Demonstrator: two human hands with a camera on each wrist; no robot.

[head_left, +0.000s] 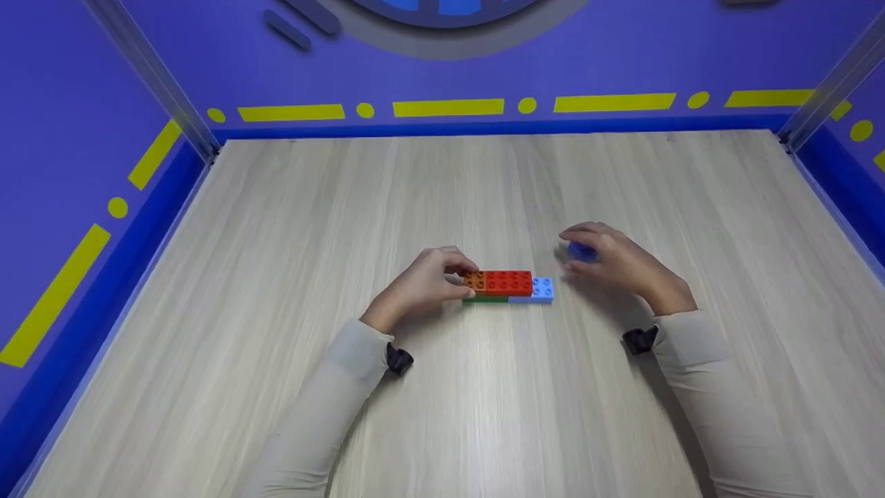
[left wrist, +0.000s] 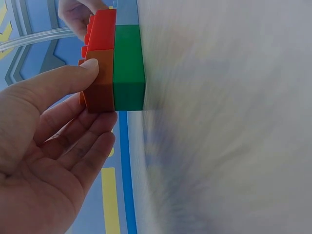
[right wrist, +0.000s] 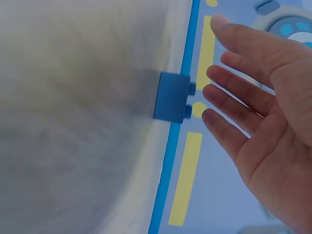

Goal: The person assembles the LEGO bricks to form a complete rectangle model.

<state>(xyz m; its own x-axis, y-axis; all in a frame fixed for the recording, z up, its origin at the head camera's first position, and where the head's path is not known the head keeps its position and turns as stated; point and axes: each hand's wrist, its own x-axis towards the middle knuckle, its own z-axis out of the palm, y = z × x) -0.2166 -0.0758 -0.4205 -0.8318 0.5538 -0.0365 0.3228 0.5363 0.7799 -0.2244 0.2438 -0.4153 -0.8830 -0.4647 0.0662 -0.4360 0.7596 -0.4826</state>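
My left hand (head_left: 430,278) pinches the orange-brown brick (left wrist: 100,82) at the left end of a low two-layer row of building bricks. Beside that brick in the top layer is a longer red brick (head_left: 509,283). Underneath are a green brick (left wrist: 129,68) and a light blue brick (head_left: 543,290), whose studs show past the red one's right end. To the right, my right hand (head_left: 622,266) hovers with fingers spread over a small blue brick (right wrist: 172,97). That brick stands studs up on the table, apart from the fingers in the right wrist view.
The bricks stand on a pale wood-grain table (head_left: 442,415). A purple-blue back wall (head_left: 622,62) with yellow dashes and dots rises behind it, and similar side panels (head_left: 62,138) border it left and right.
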